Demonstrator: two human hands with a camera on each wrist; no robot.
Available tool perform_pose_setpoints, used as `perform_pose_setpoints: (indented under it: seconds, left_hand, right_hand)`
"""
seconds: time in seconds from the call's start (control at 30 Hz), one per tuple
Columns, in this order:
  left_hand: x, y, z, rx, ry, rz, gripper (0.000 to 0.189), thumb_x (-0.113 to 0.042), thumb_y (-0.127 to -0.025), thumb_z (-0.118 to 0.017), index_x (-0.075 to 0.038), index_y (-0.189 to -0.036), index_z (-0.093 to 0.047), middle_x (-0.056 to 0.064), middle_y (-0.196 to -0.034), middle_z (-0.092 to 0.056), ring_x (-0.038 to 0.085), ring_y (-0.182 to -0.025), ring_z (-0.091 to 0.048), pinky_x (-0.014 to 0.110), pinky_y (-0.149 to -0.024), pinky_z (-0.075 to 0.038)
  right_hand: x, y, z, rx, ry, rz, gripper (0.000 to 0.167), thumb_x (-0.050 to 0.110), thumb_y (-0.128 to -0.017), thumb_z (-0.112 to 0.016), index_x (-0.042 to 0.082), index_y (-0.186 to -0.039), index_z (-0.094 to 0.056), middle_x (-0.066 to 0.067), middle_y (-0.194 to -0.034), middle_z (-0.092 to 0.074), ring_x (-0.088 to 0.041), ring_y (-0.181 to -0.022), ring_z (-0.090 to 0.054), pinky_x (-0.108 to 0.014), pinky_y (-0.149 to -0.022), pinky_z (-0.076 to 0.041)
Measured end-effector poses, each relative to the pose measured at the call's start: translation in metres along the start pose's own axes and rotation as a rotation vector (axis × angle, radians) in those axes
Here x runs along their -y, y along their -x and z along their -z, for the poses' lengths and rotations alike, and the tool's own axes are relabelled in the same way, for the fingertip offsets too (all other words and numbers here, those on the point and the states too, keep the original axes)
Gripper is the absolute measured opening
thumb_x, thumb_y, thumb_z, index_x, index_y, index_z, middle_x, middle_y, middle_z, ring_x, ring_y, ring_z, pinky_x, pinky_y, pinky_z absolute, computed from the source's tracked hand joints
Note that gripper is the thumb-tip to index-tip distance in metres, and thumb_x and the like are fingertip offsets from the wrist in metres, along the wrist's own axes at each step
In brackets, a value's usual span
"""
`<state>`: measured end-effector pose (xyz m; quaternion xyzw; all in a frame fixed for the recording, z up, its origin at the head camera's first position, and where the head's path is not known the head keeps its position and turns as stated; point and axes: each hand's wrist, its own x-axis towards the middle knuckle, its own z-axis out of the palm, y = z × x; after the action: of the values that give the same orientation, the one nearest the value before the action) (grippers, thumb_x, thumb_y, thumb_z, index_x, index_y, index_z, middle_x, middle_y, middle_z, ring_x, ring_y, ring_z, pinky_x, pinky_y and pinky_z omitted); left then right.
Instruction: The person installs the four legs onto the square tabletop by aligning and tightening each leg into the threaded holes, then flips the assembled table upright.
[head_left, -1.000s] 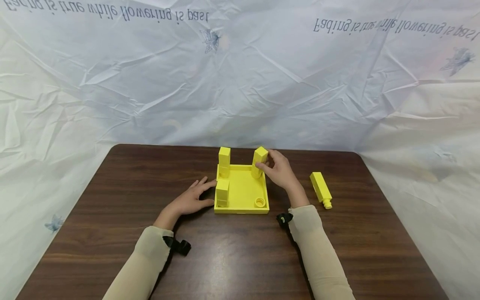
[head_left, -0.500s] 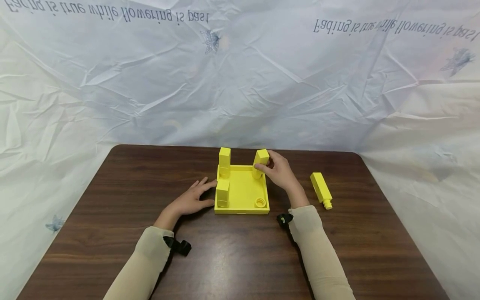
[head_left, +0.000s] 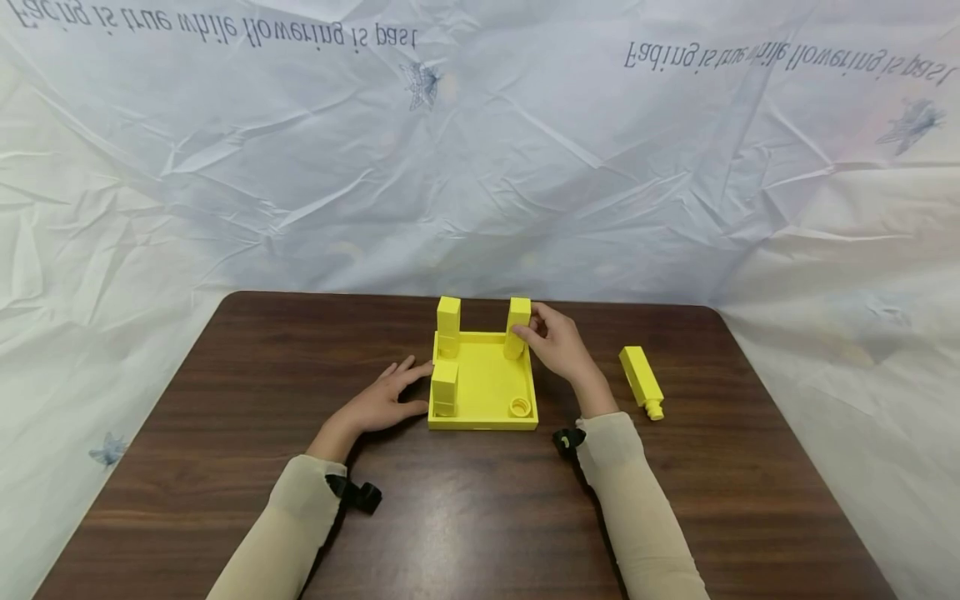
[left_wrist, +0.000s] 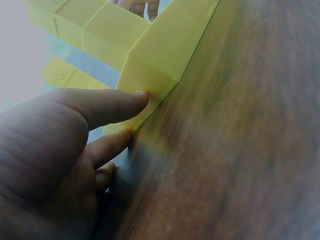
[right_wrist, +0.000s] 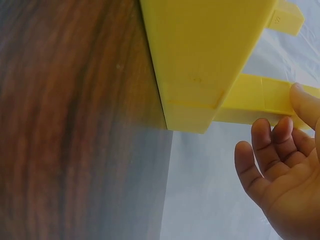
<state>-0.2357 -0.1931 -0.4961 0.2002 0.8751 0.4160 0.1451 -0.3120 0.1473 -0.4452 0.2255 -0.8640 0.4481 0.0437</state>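
Note:
A shallow yellow square tray (head_left: 487, 423) lies on the table, with yellow square posts upright at three of its corners. My right hand (head_left: 558, 340) pinches the far right post (head_left: 518, 317) between thumb and fingers; in the right wrist view that post (right_wrist: 250, 92) stands out from the tray wall (right_wrist: 200, 50). Fingers spread, my left hand (head_left: 381, 400) touches the tray's left side, its thumb (left_wrist: 120, 104) against the wall. The far left post (head_left: 448, 321) and near left post (head_left: 445, 385) stand untouched. At the near right corner sits a round threaded socket (head_left: 520, 407).
A loose yellow post (head_left: 640, 375) with a threaded end lies on the dark wooden table (head_left: 420, 517), right of the tray. A pale wrinkled cloth (head_left: 480, 167) hangs behind the table. Black straps with small devices (head_left: 363, 497) sit at both wrists.
The far right post has turned in my right hand and leaned over, then back upright; its top face now lines up with the tray. My left hand has stayed put.

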Motion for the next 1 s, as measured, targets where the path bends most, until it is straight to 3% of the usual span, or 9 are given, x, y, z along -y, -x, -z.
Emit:
perform_pose_setpoints:
  seconds: [0.17,0.37,0.47,0.63,0.83,1.0]
  left_hand:
    - [0.0002,0.0000,0.0002,0.000,0.003,0.003,0.071,-0.025,-0.106,-0.068,-0.019,-0.168,-0.034,0.017,-0.175,-0.013,0.047,-0.160,0.006,0.073,-0.122,-0.011]
    - [0.0008,-0.0005,0.0002,0.001,0.000,0.007,0.071,-0.026,-0.106,-0.068,-0.019,-0.168,-0.034,0.018,-0.175,-0.012,0.048,-0.160,0.006,0.074,-0.122,-0.011]
    - [0.0010,-0.0004,-0.0001,0.001,-0.003,0.009,0.071,-0.027,-0.106,-0.068,-0.020,-0.168,-0.034,0.018,-0.175,-0.012,0.047,-0.160,0.005,0.073,-0.122,-0.011]
    - [0.0023,-0.0017,-0.0005,-0.002,-0.002,0.004,0.071,-0.026,-0.106,-0.068,-0.020,-0.168,-0.034,0.018,-0.175,-0.013,0.047,-0.160,0.005,0.073,-0.122,-0.011]
    - [0.0030,-0.0022,0.0001,-0.001,-0.005,0.002,0.071,-0.027,-0.106,-0.068,-0.021,-0.168,-0.034,0.019,-0.175,-0.011,0.049,-0.159,0.005,0.074,-0.121,-0.012]
    - [0.0028,-0.0021,0.0003,0.004,-0.004,0.009,0.072,-0.028,-0.105,-0.069,-0.021,-0.168,-0.033,0.018,-0.176,-0.010,0.047,-0.160,0.006,0.073,-0.122,-0.012]
  right_hand:
    - [0.0006,0.0005,0.0007,-0.005,0.012,-0.001,0.031,0.025,-0.107,-0.066,0.007,-0.132,-0.062,-0.008,-0.086,-0.052,-0.022,-0.068,-0.045,-0.032,-0.063,-0.038]
    - [0.0021,0.0024,0.0015,-0.037,0.012,-0.009,0.023,0.025,-0.103,-0.073,0.007,-0.108,-0.059,-0.011,-0.085,-0.045,-0.023,-0.066,-0.040,-0.034,-0.063,-0.037]
    - [0.0028,0.0032,0.0021,-0.055,0.025,-0.005,0.024,0.024,-0.101,-0.076,0.006,-0.105,-0.060,-0.012,-0.091,-0.049,-0.024,-0.075,-0.047,-0.036,-0.068,-0.042]
    - [0.0018,0.0035,0.0024,-0.060,0.025,-0.026,0.029,0.027,-0.099,-0.079,0.007,-0.116,-0.065,-0.010,-0.107,-0.061,-0.025,-0.088,-0.060,-0.040,-0.074,-0.054]
    - [0.0003,0.0032,0.0023,-0.029,0.005,-0.072,0.037,0.031,-0.100,-0.077,0.009,-0.121,-0.058,-0.010,-0.105,-0.065,-0.026,-0.083,-0.061,-0.040,-0.069,-0.052]
    - [-0.0008,0.0018,0.0023,-0.024,0.012,-0.049,0.048,0.029,-0.100,-0.077,0.007,-0.138,-0.055,-0.009,-0.105,-0.064,-0.028,-0.088,-0.061,-0.039,-0.072,-0.051]
